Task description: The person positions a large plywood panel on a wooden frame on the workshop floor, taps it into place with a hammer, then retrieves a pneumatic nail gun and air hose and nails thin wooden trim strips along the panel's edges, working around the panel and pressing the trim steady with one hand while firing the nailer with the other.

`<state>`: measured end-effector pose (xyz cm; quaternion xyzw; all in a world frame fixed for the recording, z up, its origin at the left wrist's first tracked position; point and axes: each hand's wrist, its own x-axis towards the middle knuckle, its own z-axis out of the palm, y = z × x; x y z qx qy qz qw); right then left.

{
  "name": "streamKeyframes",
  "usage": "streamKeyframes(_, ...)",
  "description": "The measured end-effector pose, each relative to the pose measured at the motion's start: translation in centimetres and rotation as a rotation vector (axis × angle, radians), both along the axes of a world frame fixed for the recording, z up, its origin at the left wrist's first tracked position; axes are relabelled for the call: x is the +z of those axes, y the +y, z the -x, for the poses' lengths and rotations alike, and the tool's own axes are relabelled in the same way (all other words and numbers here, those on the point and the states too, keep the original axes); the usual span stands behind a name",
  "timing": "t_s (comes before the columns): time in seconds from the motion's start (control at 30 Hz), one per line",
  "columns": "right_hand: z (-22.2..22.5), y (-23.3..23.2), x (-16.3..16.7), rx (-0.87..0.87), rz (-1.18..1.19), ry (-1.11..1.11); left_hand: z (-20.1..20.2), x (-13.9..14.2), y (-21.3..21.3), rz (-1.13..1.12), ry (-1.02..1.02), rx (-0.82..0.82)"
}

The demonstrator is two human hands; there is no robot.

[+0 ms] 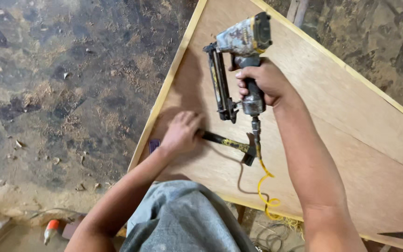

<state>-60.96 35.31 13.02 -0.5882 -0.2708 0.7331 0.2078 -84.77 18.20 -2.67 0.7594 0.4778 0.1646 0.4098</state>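
My right hand (264,81) grips the handle of a worn pneumatic nail gun (239,51), held above a plywood panel (341,121) with a pale wooden edge strip. A yellow coiled air hose (264,186) hangs from the gun's base. My left hand (180,133) rests on the panel near its left edge, fingers closed over the handle end of a black-and-yellow hammer (232,144) that lies flat on the plywood.
Dusty concrete floor (61,93) strewn with sawdust lies left of the panel. A small orange-capped object (50,229) sits at the lower left. Cables (271,238) lie below the panel's near edge. My grey clothing fills the bottom centre.
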Motion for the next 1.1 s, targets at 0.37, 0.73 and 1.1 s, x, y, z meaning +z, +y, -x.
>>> streamKeyframes(0.37, 1.0, -1.7, -2.8, -0.136, 0.155, -0.032, -4.4, 3.9, 6.8, 0.564, -0.405, 0.625)
streamKeyframes(0.73, 2.7, -4.3, -1.7, -0.27, 0.07, -0.011, -6.4, -0.4, 6.3, 0.481, -0.513, 0.536)
streamKeyframes(1.1, 3.3, -5.1, -2.5, -0.288, -0.006, -0.045, -6.0, -0.4, 6.2, 0.559, -0.569, 0.551)
